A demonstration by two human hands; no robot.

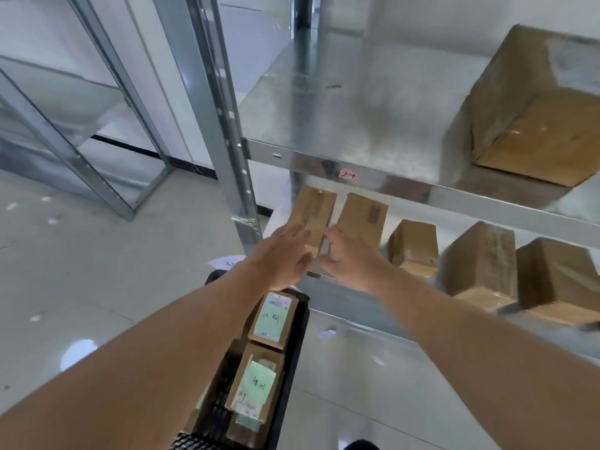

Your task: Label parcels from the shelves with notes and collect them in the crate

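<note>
Both my hands reach to the left end of the lower shelf (357, 306). My left hand (282, 254) and my right hand (347, 258) have straight fingers on either side of a flat brown parcel (313, 206); the picture is blurred, so I cannot tell whether they touch it. A second flat parcel (362, 219) lies just to its right. Below my arms stands a black crate (292, 368) on the floor. In it lie two parcels with green notes, one (272, 319) farther from me and one (256, 388) nearer.
Three more brown boxes (412, 246) (480, 258) (555, 277) stand along the lower shelf to the right. A large box (532, 105) sits on the upper shelf (341, 102), whose edge carries a small pink tag (349, 174). A metal upright (224, 125) stands left of the hands. A paper (225, 262) lies on the floor.
</note>
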